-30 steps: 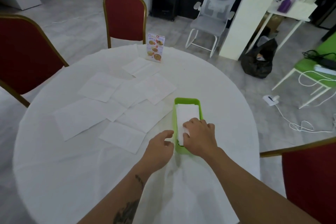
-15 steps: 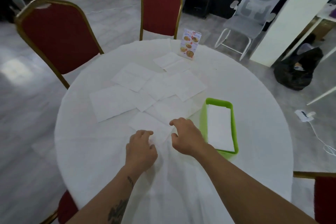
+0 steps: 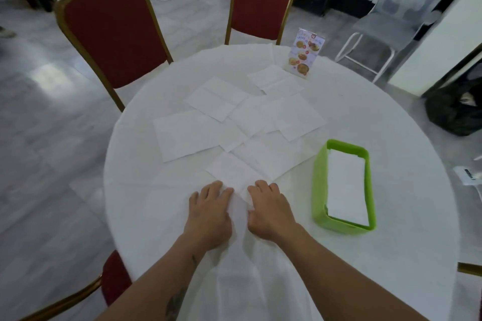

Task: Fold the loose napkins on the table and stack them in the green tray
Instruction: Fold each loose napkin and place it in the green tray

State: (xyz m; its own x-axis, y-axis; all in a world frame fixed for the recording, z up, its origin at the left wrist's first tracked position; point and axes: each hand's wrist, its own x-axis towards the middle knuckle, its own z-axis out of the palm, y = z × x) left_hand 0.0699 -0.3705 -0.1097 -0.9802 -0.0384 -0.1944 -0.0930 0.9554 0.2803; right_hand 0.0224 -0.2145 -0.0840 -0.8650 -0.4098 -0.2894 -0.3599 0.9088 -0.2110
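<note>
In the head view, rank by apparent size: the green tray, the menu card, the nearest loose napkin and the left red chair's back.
1. Left red chair's back
2. Green tray
3. Nearest loose napkin, partly under both hands, so unsure against the tray
4. Menu card, though it stands farthest away

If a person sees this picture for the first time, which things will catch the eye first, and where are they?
The bright green tray stands out at the right of the white round table, with folded napkins stacked inside it. In the middle of the table lie many loose napkins, overlapping. Near the front edge, the left hand and right hand rest side by side on the nearest napkin.
</note>
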